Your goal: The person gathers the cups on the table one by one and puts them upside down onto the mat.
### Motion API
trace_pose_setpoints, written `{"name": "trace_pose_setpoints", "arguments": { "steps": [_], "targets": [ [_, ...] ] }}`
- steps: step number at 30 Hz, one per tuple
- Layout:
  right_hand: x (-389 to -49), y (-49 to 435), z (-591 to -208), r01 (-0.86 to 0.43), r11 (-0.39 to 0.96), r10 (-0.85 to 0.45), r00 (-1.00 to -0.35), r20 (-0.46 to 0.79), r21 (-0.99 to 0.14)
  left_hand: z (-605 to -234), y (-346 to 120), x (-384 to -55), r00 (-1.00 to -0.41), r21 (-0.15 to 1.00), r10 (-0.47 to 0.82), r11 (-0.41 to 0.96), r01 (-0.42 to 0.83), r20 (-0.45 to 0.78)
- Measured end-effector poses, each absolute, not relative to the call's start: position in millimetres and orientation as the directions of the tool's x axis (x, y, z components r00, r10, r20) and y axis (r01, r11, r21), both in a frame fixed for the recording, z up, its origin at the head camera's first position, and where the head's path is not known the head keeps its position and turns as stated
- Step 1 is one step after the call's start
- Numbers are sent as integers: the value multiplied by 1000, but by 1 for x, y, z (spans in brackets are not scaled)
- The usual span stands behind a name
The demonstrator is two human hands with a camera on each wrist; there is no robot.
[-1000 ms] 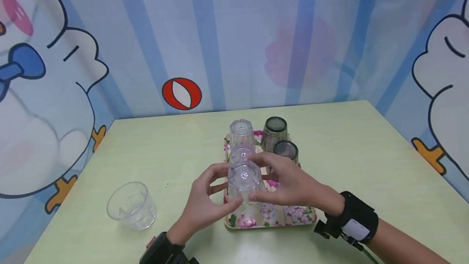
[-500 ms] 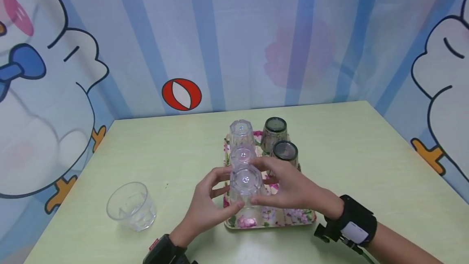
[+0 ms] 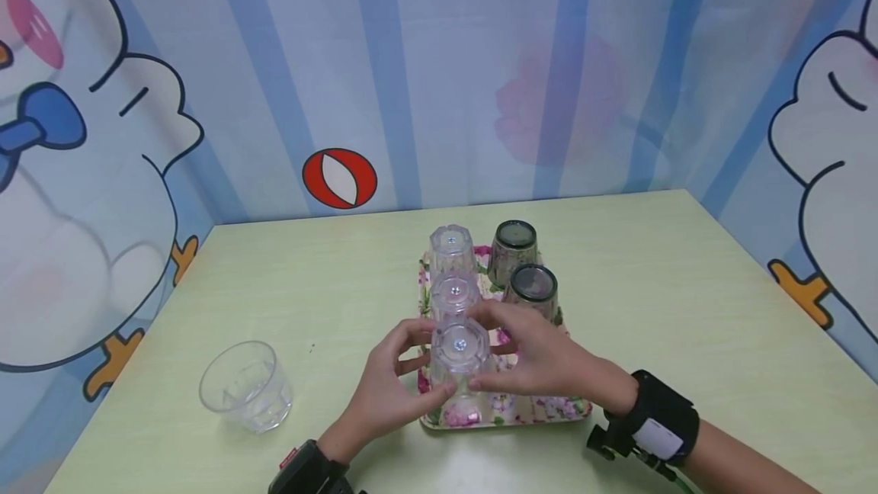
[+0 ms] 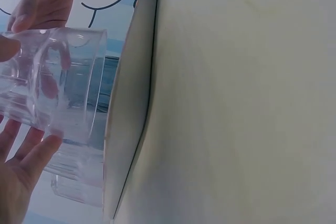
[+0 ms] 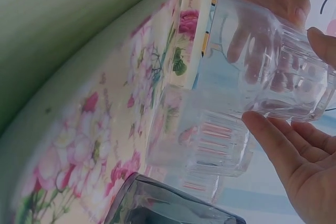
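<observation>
A clear faceted drinking glass (image 3: 460,349) is upside down, held over the near left part of a floral tray (image 3: 507,412). My left hand (image 3: 392,383) grips its left side between thumb and fingers. From the right, my right hand (image 3: 538,349) holds the same glass. In the right wrist view, a small gap seems to show between its rim and the tray. Behind it, two inverted clear glasses, a middle one (image 3: 454,292) and a far one (image 3: 452,250), stand in line. Two inverted dark glasses, one nearer (image 3: 534,286) and one farther (image 3: 514,250), stand on the tray's right side.
A wider clear glass (image 3: 247,387) stands upright on the pale table (image 3: 329,273), left of my left hand. A blue striped cloth wall (image 3: 439,82) with cartoon prints closes off the back and sides.
Both hands and the clear glass between them have shifted slightly nearer to me and down. The glass now stands out more clearly from the middle glass behind it.
</observation>
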State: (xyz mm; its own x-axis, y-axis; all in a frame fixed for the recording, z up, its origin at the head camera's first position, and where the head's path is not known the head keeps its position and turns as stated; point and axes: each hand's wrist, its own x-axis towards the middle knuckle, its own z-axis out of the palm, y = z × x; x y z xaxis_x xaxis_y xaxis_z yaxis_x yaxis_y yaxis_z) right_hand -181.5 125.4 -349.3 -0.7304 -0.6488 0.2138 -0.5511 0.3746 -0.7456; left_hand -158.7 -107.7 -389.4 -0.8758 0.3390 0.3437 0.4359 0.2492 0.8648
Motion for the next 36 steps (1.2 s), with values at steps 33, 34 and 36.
{"name": "trace_pose_setpoints", "arguments": {
  "steps": [33, 34, 36],
  "targets": [
    [-182, 121, -361, -473, 406, -642, -756, 124, -781, -391, -114, -162, -887, 896, 437, 318, 309, 151],
    [-182, 121, -362, -472, 409, -642, -757, 121, -781, -392, -114, -162, -886, 896, 438, 319, 310, 151],
    [-182, 121, -362, -469, 413, -641, -759, 116, -781, -392, -114, -163, -886, 895, 439, 322, 310, 149]
  ]
}}
